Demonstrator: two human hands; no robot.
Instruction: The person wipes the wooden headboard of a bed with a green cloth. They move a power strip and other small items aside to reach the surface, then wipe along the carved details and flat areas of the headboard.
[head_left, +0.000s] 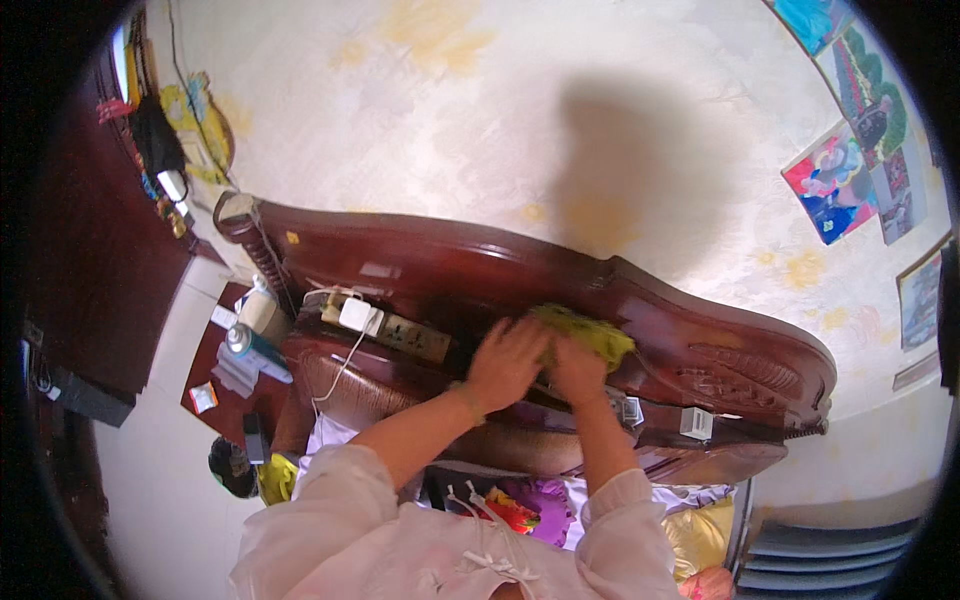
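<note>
A yellow-green cloth lies bunched against the dark, glossy wooden headboard. My right hand grips its lower side. My left hand is close beside the right one, its fingers reaching the cloth's left edge. Motion blur hides whether those fingers hold the fabric. Left of my hands, a power strip rests on the headboard's ledge with a white charger plugged in. A small white box stands on the ledge to the right.
A wooden bedside table at the left carries a teal spray can and other small items. Below the ledge are a purple ruffled cushion and a golden pillow. Pictures hang on the wall at right.
</note>
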